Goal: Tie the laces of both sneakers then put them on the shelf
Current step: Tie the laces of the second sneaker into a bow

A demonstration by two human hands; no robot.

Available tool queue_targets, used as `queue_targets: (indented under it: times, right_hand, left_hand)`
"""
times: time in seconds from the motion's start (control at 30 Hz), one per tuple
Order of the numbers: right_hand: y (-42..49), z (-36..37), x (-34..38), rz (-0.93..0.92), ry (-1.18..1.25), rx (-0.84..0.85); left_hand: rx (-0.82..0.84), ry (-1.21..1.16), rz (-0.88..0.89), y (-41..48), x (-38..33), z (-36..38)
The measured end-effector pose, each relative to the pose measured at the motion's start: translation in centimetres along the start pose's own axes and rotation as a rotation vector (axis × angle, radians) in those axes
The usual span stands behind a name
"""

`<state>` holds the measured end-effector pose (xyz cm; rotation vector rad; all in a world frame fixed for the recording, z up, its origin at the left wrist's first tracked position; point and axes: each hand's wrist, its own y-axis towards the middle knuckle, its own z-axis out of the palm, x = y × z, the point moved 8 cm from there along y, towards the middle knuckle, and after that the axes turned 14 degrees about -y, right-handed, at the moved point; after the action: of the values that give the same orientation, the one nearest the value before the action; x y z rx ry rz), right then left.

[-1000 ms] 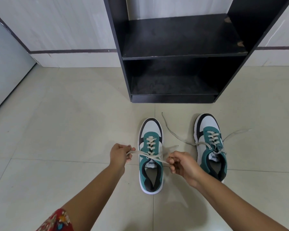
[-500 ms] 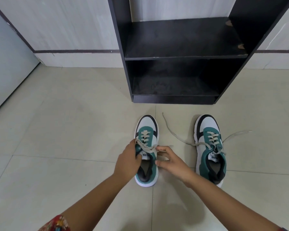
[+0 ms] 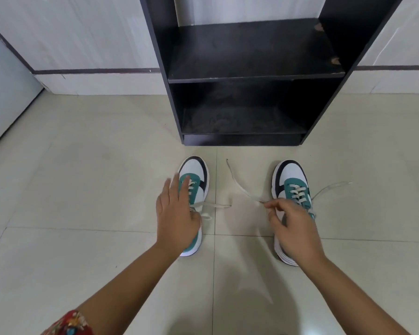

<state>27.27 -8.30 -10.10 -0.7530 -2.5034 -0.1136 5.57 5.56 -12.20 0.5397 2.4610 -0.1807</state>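
The right hand (image 3: 294,228) pinches a loose lace (image 3: 240,187) of the right sneaker (image 3: 291,182), fingertips closed on it beside the shoe's inner edge. The left hand (image 3: 177,213) lies flat and open over the left sneaker (image 3: 196,175), holding nothing, a lace end (image 3: 215,206) trailing beside it. Both shoes stand toes forward on the tiled floor (image 3: 82,189) in front of the black shelf (image 3: 252,76).

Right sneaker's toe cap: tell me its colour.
White, edged by a black band, on the right sneaker; the head view shows it clearly.
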Motion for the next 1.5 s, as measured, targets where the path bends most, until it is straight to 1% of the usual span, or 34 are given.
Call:
queue_targets:
  times: [0.07,0.1,0.13,0.2,0.27,0.3,0.33,0.4,0.53,0.67,0.73,0.77,0.83,0.9,0.93,0.97,1.03,1.1,1.17,1.23,1.27,1.33,1.37,1.43,1.5]
  right_hand:
    - [-0.2,-1.6,-2.0,0.04,-0.122,-0.107]
    - [-0.3,-2.1,-3.5,0.096,-0.147,-0.133]
    - [-0.5,-2.5,-5.1,0.175,-0.151,-0.143]
    - [-1.0,-2.1,-8.6,0.344,-0.109,-0.089]
    - [-1.4,-0.8,-10.9,0.476,0.012,0.028]
    - [-1.6,0.0,-11.4,0.511,0.07,0.082]
    - [-1.6,0.6,-11.4,0.511,0.102,0.114]
    - [-1.7,1.4,-10.7,0.48,0.124,0.115]
    - [-1.9,3.3,-8.3,0.417,0.134,0.168]
    - [-2.0,4.5,-7.1,0.362,0.156,0.24]
    - [-2.0,4.9,-6.7,0.34,0.161,0.271]
    - [-2.0,4.9,-6.6,0.33,0.142,0.268]
    - [-1.6,4.0,-6.6,0.303,0.064,0.205]
    - [-1.1,2.8,-6.4,0.23,-0.001,0.135]
    - [-0.8,2.4,-6.2,0.191,-0.006,0.131]
    - [-0.5,2.2,-6.0,0.159,0.011,0.145]
    - [-0.1,2.2,-5.8,0.133,0.08,0.193]
    - [0.2,2.1,-5.6,0.139,0.126,0.237]
    - [0.5,2.0,-5.5,0.144,0.154,0.267]
    - [0.9,1.9,-5.9,0.148,0.143,0.28]
    - [1.1,1.9,-6.0,0.143,0.119,0.292]
    - [1.2,1.9,-5.9,0.11,0.06,0.329]
    - [1.3,2.0,-5.7,0.082,0.03,0.338]
    - [1.5,1.8,-5.0,0.025,-0.038,0.327]
    - [1.9,1.6,-4.4,-0.016,-0.087,0.304]
  left_hand:
    - [0.003,-0.096,0.155,-0.1,-3.2,0.4]
    - [0.056,-0.164,0.193,-0.3,-4.5,1.0]
    - [0.136,-0.243,0.195,-0.6,-5.6,2.0]
    - [0.297,-0.4,0.095,-1.3,-6.4,4.1]
    - [0.421,-0.548,-0.08,-2.1,-6.2,6.2]
    - [0.459,-0.626,-0.155,-2.4,-6.2,6.9]
    - [0.48,-0.689,-0.216,-2.5,-6.1,7.5]
    - [0.509,-0.73,-0.293,-2.7,-5.8,8.1]
    - [0.572,-0.676,-0.374,-3.2,-4.8,9.3]
    - [0.602,-0.773,-0.451,-3.3,-5.5,10.2]
    - [0.564,-0.799,-0.46,-2.6,-5.8,10.5]
    - [0.532,-0.79,-0.439,-2.2,-6.0,10.6]
    - [0.421,-0.762,-0.372,-1.1,-6.4,10.5]
    - [0.317,-0.714,-0.257,-0.4,-7.2,9.8]
    - [0.292,-0.662,-0.162,0.0,-7.8,9.3]
    - [0.303,-0.584,-0.048,0.3,-8.4,9.1]
    - [0.351,-0.356,0.164,0.5,-9.4,9.1]
    - [0.36,-0.162,0.259,0.7,-9.8,9.0]
    - [0.34,-0.076,0.279,1.0,-9.9,8.5]
    - [0.304,-0.07,0.263,1.4,-9.5,7.7]
    - [0.316,-0.073,0.236,1.6,-9.2,7.5]
    - [0.42,-0.075,0.179,1.4,-9.1,7.9]
    - [0.459,-0.077,0.178,1.2,-9.5,8.1]
    - [0.443,-0.077,0.215,1.1,-10.5,8.2]
    - [0.408,-0.006,0.263,1.2,-11.3,8.1]
